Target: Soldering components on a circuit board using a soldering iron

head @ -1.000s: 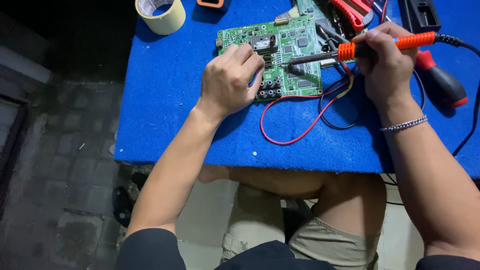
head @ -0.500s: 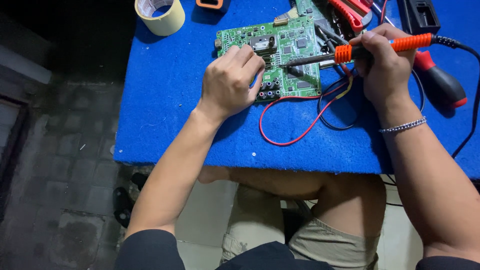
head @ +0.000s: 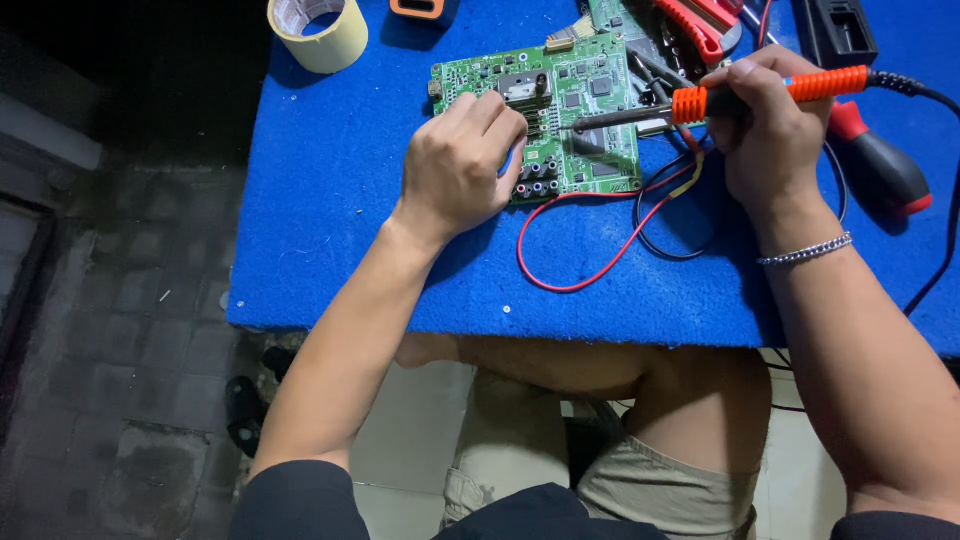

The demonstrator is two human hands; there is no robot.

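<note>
L hand point(head: 462, 160) rests curled on the green circuit board point(head: 560, 110), fingers pinning it flat on the blue mat point(head: 380, 200), near its far edge. R hand point(head: 770, 130) is closed round the orange soldering iron point(head: 760, 92), tip angled onto mid-board. Red wire point(head: 590, 260) loops nearby.

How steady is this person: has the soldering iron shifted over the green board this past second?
No. The soldering iron keeps its tip at the same spot over the green circuit board.

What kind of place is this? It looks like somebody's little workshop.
Probably a small electronics repair bench. The right hand holds an orange soldering iron over a green circuit board that the left hand steadies, on a blue padded table with a tape roll.
</note>
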